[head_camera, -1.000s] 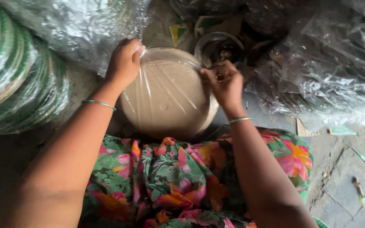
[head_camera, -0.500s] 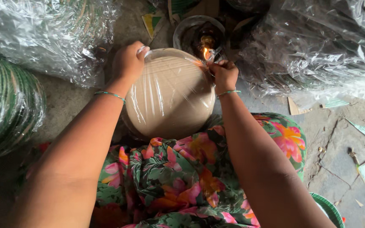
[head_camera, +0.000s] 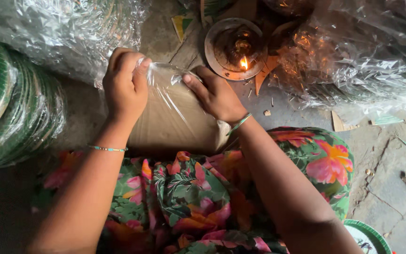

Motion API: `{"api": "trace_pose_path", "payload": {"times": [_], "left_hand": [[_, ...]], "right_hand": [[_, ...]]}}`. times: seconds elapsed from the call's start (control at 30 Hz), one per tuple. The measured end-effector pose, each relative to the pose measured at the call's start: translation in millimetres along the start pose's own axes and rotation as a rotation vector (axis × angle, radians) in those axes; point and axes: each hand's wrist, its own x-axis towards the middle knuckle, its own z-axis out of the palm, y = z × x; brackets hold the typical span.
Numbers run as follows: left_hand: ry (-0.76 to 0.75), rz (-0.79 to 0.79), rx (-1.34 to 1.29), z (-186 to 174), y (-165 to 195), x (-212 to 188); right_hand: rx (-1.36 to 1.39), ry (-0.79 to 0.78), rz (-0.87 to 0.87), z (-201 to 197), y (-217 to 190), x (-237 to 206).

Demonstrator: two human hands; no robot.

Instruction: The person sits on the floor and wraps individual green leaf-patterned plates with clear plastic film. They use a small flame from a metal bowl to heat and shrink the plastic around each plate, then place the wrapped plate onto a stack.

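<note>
A stack of round beige paper plates (head_camera: 177, 117) wrapped in clear plastic film rests on my lap, tilted up on its edge. My left hand (head_camera: 125, 87) grips the film at the stack's upper left rim. My right hand (head_camera: 214, 94) presses on the upper right of the wrapped stack, fingers on the film. A small round metal dish with a burning flame (head_camera: 236, 49) sits on the floor just beyond my right hand.
Bundles of green-rimmed plates in plastic (head_camera: 10, 103) lie at the left. Crumpled clear plastic bags (head_camera: 367, 61) fill the right and top left. Paper scraps (head_camera: 386, 120) litter the cracked floor at right. A green-rimmed plate (head_camera: 367, 235) shows at bottom right.
The plate stack has tipped from lying flat to standing more on edge. My right hand moved from the flame side onto the stack's top, and the view shifted forward.
</note>
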Motion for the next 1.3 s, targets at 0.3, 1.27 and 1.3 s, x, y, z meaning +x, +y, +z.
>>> {"api": "trace_pose_path", "payload": {"times": [0.3, 1.27, 1.3], "left_hand": [[0.232, -0.396, -0.223, -1, -7, -9], [-0.308, -1.012, -0.394, -29, -70, -37], [-0.264, -0.993, -0.522, -34, -73, -38]], "right_hand": [[-0.35, 0.375, -0.621, 55, -70, 17], [0.791, 0.241, 0.274, -35, 63, 13], [0.808, 0.064, 0.112, -36, 59, 10]]}}
